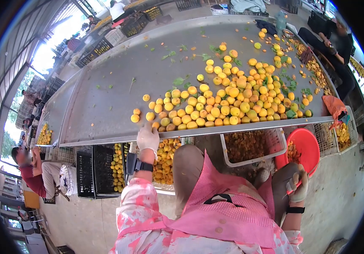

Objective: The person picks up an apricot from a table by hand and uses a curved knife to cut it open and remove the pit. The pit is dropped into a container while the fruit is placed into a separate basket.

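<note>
My left hand (148, 137), in a pale glove with a dark band at the wrist, reaches over the near edge of the metal table (110, 101). Its fingers are extended beside an orange-yellow fruit (156, 125) at the left end of a large spread of fruit (241, 95). Low on the right, above my knee, my right hand (298, 185) is gloved too, with its fingers curled around something small and thin that I cannot make out. Just beyond it stands a red bucket (311, 148) with orange pieces inside.
Below the table edge are a white crate (256, 163) of dark orange pieces, black crates (85, 171) and a crate of fruit (165, 158). One person (32, 173) sits at the left, another (338, 51) at the right. An orange bag (335, 108) hangs over the right corner.
</note>
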Action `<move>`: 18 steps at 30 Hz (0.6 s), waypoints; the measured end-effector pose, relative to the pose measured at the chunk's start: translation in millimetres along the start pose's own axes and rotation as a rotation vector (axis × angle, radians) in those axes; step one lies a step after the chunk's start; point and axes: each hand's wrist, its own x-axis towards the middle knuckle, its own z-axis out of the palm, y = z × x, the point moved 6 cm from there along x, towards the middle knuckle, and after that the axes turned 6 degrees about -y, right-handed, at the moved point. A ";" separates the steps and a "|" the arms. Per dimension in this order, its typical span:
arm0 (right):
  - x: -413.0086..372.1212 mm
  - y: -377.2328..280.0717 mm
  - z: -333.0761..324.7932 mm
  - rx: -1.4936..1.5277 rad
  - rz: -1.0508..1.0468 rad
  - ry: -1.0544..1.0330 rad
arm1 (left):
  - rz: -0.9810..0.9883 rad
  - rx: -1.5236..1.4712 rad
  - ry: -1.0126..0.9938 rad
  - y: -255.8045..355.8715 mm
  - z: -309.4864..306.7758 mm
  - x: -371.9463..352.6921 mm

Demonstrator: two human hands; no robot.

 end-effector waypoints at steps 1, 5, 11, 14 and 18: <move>-1.8 0.4 -1.1 0.001 -0.005 -0.008 | -0.025 -0.037 0.092 -8.1 -4.1 8.6; 0.0 1.8 -13.8 -0.035 -0.019 0.087 | -0.186 -0.094 0.194 -62.6 4.6 60.8; 5.9 5.1 -0.7 -0.059 -0.054 0.146 | -0.321 -0.133 0.167 -109.5 27.4 92.2; 5.9 8.5 -0.5 -0.089 -0.055 0.183 | -0.335 -0.184 0.000 -114.2 38.7 99.4; 10.8 11.9 2.8 -0.158 -0.028 0.166 | -0.312 -0.275 0.004 -122.4 41.4 107.1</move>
